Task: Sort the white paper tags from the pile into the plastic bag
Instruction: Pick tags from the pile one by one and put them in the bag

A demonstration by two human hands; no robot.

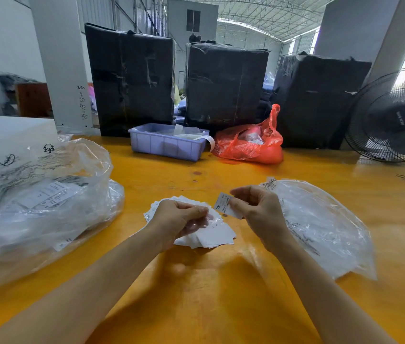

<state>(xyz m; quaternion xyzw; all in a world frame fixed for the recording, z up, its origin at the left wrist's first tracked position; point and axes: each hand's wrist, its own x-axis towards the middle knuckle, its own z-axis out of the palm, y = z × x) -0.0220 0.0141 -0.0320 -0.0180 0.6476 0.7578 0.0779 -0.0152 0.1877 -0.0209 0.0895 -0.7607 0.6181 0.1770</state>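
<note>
A fanned pile of white paper tags (pixel 215 234) lies on the yellow table, held from above by my left hand (pixel 179 219), whose fingers curl over it. My right hand (pixel 256 209) pinches a single white tag (pixel 223 204) marked XL just right of the pile. A flat clear plastic bag (pixel 325 232) lies to the right of my right hand. A larger clear plastic bag (pixel 47 194) with printed tags inside sits at the left.
At the back of the yellow table (pixel 221 294) stand a lilac plastic bin (pixel 166 142), a red plastic bag (pixel 251 142) and three black-wrapped bales (pixel 226 83). A black fan (pixel 395 117) stands at the far right. A white box (pixel 10 135) is at the left.
</note>
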